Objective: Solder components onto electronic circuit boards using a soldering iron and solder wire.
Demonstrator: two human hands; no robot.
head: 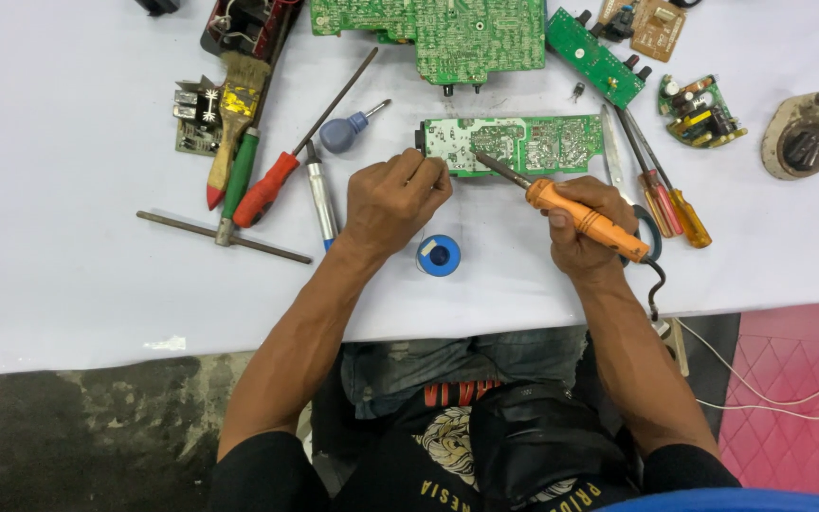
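A green circuit board (533,142) lies solder side up on the white table (68,265). My right hand (585,232) grips an orange-handled soldering iron (580,216), its metal tip resting on the board near its left half. My left hand (395,199) is closed at the board's left edge, fingers pinched together; whether it holds solder wire I cannot tell. A blue solder spool (439,255) sits on the table between my wrists.
Left of my hands lie a red-handled screwdriver (267,188), a green-handled tool (237,180), a brush (231,118), a small blue screwdriver (345,131) and a metal rod (225,237). Larger green boards (447,33) lie at the back. Orange screwdrivers (680,209) and a round iron stand (798,137) sit right.
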